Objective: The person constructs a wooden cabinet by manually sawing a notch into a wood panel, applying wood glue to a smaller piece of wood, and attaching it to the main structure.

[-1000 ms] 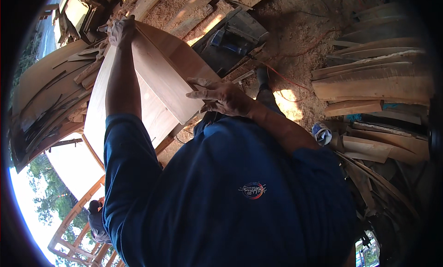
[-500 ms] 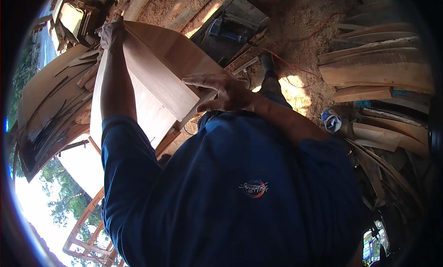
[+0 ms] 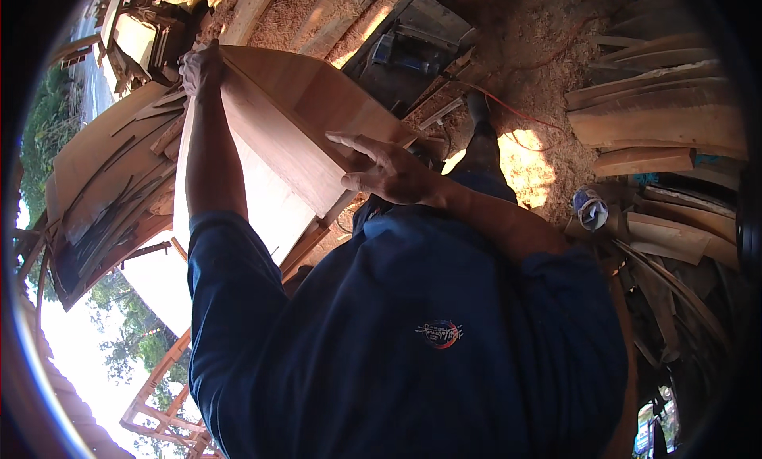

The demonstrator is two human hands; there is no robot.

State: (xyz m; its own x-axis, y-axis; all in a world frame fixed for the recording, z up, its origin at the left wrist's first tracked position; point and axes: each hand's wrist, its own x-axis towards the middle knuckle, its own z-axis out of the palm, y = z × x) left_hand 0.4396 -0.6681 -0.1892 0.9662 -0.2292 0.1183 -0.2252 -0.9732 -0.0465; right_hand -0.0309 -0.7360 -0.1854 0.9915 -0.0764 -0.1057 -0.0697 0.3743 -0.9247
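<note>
A pale wooden plank (image 3: pixel 278 141) lies along a large angled plywood piece (image 3: pixel 341 94), above a light sheet surface (image 3: pixel 254 205). My left hand (image 3: pixel 198 70) is closed on the far upper end of the plank, my arm stretched over the light sheet. My right hand (image 3: pixel 382 169) is open at the near end of the plank, fingers spread and resting on or just beside its right edge. The hand partly hides that end and the plywood behind it.
Stacked boards (image 3: pixel 651 117) fill the right, curved sheets (image 3: pixel 111 173) the left. At the top a blue tool (image 3: pixel 401 54) sits on a dark stand. A red cord (image 3: pixel 516 109) crosses the sawdust floor (image 3: pixel 540 78). A white-and-blue container (image 3: pixel 591 209) stands right of me.
The view has shifted slightly. My left hand stays at the far end; my right hand's fingers are spread wider at the plank's near edge, and more plywood face shows behind the plank.
</note>
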